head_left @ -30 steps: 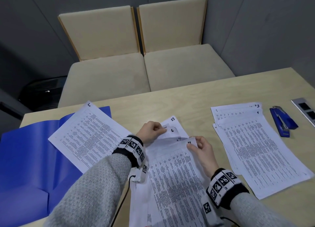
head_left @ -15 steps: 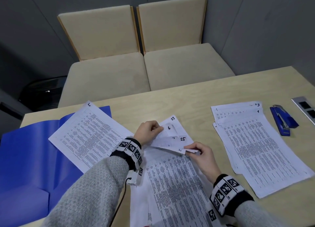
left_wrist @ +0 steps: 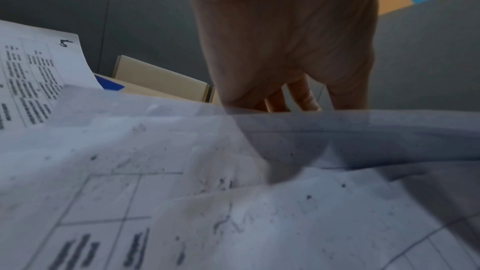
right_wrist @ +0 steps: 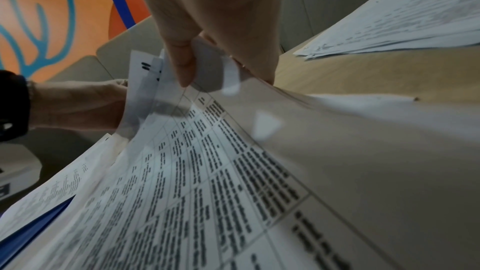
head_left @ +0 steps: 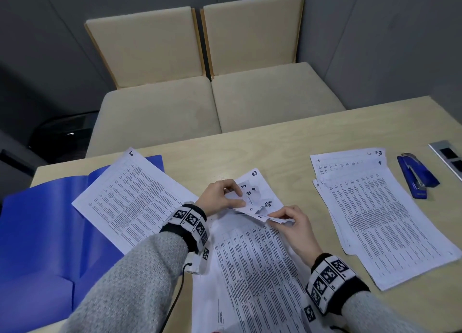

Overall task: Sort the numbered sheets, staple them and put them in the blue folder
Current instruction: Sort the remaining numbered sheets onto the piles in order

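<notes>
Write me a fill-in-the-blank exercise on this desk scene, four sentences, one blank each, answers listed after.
1. The stapler lying at the right of the table is ____ in colour.
2. The sheet lying partly on the open blue folder bears the handwritten number ____.
3. Both the left hand and the right hand pinch the corners of the ____ stack of sheets.
4. Behind the table stand ____ beige chairs.

Missing words: blue; 5; middle; two

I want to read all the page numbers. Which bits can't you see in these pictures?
- Head view: fanned corners of the white middle stack, some numbers hidden under the left hand.
- Right wrist view: the right hand covers its pinched corner.
- Head view: white right pile, lower sheets covered.
- Left wrist view: print blurred.
</notes>
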